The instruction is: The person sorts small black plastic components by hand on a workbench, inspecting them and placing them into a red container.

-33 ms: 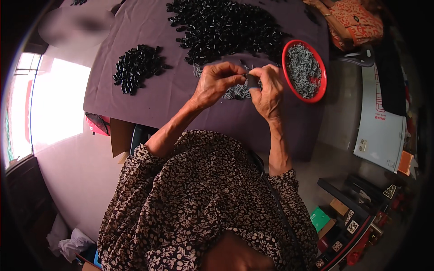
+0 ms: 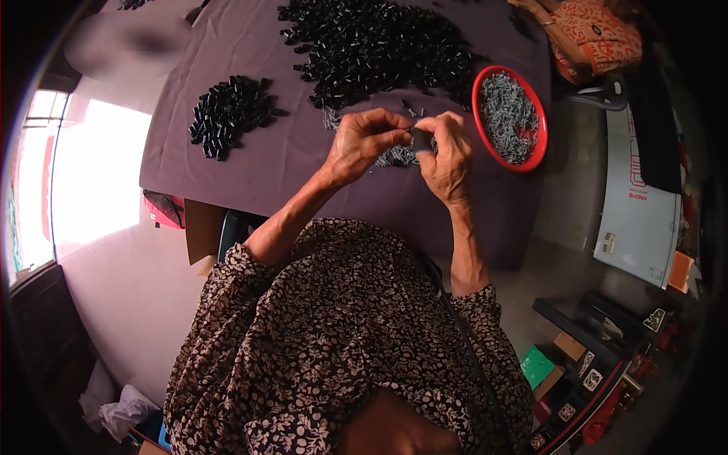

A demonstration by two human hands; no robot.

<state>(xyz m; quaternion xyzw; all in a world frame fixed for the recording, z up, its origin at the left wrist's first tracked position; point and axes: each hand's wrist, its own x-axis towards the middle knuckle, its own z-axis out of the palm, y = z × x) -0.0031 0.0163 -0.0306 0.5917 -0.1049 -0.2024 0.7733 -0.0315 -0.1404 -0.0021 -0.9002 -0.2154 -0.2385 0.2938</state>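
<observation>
My left hand (image 2: 355,142) is closed in a pinch, its fingertips meeting those of my right hand (image 2: 447,158) over the near side of the table. Whatever small thing sits between the fingertips is too small and covered to name. A dark grey piece (image 2: 422,139) shows at my right thumb; whether it is held or worn there I cannot tell. Under and behind the hands lies a heap of small grey pins (image 2: 394,157), partly hidden by them. Farther off spreads a large pile of short black tube-like pieces (image 2: 371,49).
A red oval basin (image 2: 544,136) of similar grey pins stands to the right. On the left lies a smaller pile of black pieces (image 2: 227,114). Both rest on a purple-brown tablecloth (image 2: 265,178). Another person in an orange patterned top (image 2: 595,38) sits at the far right corner.
My right hand has shifted very slightly left, and its dark grey piece has tilted a little. The left hand stays nearly in place.
</observation>
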